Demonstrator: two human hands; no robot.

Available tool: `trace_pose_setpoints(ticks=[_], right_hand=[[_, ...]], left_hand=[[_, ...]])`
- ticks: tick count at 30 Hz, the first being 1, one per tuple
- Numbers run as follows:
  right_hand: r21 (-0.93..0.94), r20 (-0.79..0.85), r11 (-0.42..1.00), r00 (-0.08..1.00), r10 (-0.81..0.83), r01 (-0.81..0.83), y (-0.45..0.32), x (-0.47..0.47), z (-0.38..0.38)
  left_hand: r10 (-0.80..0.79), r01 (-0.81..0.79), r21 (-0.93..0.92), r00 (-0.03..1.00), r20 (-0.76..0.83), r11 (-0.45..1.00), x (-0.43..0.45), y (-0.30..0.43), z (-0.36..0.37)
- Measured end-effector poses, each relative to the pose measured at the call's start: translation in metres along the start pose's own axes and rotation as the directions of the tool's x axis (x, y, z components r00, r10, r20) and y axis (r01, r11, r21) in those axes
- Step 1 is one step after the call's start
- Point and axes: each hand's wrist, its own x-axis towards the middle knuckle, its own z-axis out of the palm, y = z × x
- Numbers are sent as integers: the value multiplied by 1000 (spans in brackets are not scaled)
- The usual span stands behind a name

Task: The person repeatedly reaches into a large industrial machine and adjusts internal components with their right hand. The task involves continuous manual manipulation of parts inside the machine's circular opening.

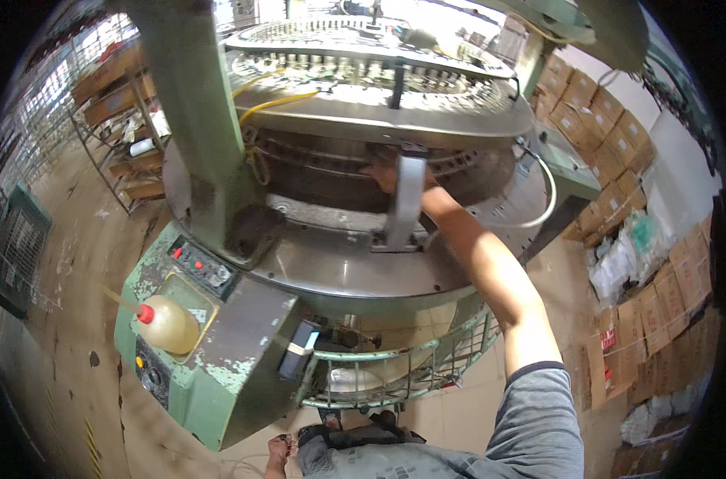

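My right arm stretches forward to a large circular knitting machine. Most of my right hand (385,173) is in the shaded gap under the upper metal ring (339,114), partly hidden behind an upright grey metal post (408,200). Close to its fingers runs the dark inner cylinder wall (321,173); whether they touch or grip anything is too dim to tell. My left hand (281,448) hangs low beside my body with its fingers curled. A small dark thing may be in it, but I cannot make it out. The round metal bed (339,263) lies before me.
A plastic bottle with a red cap (170,326) stands on the green control console (243,353). Below the bed curves a green guard rail (387,354). Yellow tubing (273,105) and a white hose (551,191) flank the gap. Stacked cartons (602,126) line the right.
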Motion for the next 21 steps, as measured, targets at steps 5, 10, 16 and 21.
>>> trace_pose_setpoints(ticks=[5, 10, 16, 21], right_hand=[[765, 107, 601, 966, 235, -231, 7, 7, -7], [822, 150, 523, 971, 185, -227, 17, 6, -12], [859, -114, 512, 975, 191, 0, 22, 7, -13], [882, 94, 443, 981, 169, -161, 26, 4, 9]], left_hand=[[-20, 21, 48, 999, -25, 999, -33, -16, 48], [-48, 44, -41, 992, -119, 998, -53, -52, 78], [-107, 107, 2, 990, -87, 994, -71, -83, 89], [39, -51, -86, 990, -133, 995, -85, -81, 106]])
